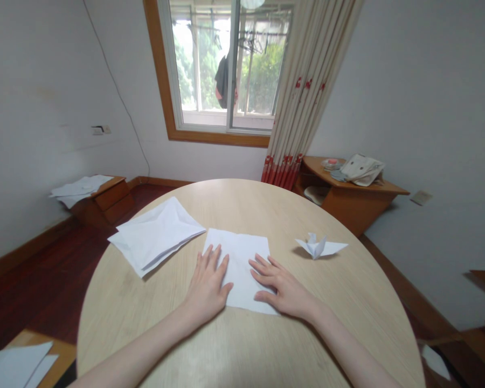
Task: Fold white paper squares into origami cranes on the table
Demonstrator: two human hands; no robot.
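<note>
A white sheet of paper lies flat on the round wooden table in front of me. My left hand rests on its left edge, fingers spread and pointing away from me. On the right edge lies my right hand, its fingers also stretched out and apart. Neither hand grips anything. To the right of the sheet stands a folded paper crane with its wings out. A stack of white paper sheets, creased on top, lies to the left, close to the sheet's far left corner.
More paper lies on a wooden surface at lower left. A small cabinet with papers stands behind left. At back right, a corner desk carries a cloth bag. Beyond the table are a curtain and a window.
</note>
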